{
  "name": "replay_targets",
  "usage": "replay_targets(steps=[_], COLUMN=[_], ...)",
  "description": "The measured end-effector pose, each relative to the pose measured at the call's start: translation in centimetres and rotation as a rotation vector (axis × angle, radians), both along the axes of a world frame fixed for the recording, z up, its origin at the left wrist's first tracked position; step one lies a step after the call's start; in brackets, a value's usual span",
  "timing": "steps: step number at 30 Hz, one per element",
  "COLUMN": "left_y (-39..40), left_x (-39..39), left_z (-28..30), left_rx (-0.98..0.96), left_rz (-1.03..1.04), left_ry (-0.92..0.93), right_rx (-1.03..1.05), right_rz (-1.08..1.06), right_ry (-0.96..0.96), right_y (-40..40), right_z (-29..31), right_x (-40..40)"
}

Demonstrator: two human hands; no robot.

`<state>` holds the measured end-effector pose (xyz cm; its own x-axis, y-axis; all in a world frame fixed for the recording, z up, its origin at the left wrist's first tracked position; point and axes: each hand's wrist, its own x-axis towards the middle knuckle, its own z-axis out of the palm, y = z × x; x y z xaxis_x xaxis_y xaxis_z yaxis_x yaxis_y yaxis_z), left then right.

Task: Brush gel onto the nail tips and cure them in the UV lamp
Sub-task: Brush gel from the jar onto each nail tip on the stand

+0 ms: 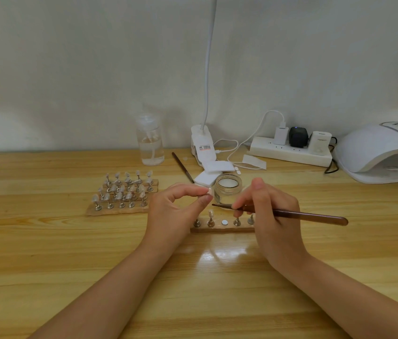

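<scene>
My left hand (176,206) pinches a small pale nail tip (209,191) between thumb and forefinger, just left of the open glass gel jar (228,188). My right hand (266,209) grips a brown brush (310,216), its dark bristle end pointing left below the nail tip. Under my hands lies a wooden holder strip (222,228) with metal stands; one stand carries a nail tip (210,214). The white UV lamp (383,152) stands at the far right with its display lit.
A wooden rack (122,192) with several nail tips on stands sits to the left. Behind are a clear pump bottle (150,140), a second brush (182,167), white pads (213,171), a clip lamp (202,143) and a power strip (290,150) with plugs.
</scene>
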<state>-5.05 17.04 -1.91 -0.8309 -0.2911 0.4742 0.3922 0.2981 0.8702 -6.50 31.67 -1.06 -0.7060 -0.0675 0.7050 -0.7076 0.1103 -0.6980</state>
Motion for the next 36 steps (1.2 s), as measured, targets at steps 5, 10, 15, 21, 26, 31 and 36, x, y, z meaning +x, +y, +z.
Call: replay_targets(steps=[5, 10, 15, 21, 26, 31, 36], left_y=[0.07, 0.09, 0.08, 0.01, -0.02, -0.04, -0.02], left_x=[-0.01, -0.01, 0.08, -0.04, -0.08, -0.10, -0.08], left_z=[0.00, 0.02, 0.10, 0.01, -0.05, -0.08, -0.03], left_rx=[0.000, 0.000, -0.008, 0.003, -0.012, -0.011, -0.021], left_rz=[0.002, 0.007, -0.002, -0.018, -0.019, -0.021, -0.013], left_ry=[0.001, -0.004, 0.000, 0.003, 0.024, 0.017, 0.017], right_rx=[0.012, 0.029, -0.025, -0.017, -0.012, -0.057, 0.046], right_rz=[-0.032, -0.001, 0.015, 0.013, 0.042, 0.029, -0.013], right_ry=[-0.003, 0.001, -0.021, -0.043, -0.032, -0.050, -0.023], right_y=[-0.17, -0.28, -0.05, -0.25, -0.22, 0.03, -0.17], right_z=[0.26, -0.03, -0.04, 0.20, -0.06, 0.05, 0.03], right_x=[-0.28, -0.33, -0.17, -0.37, -0.16, 0.01, -0.24])
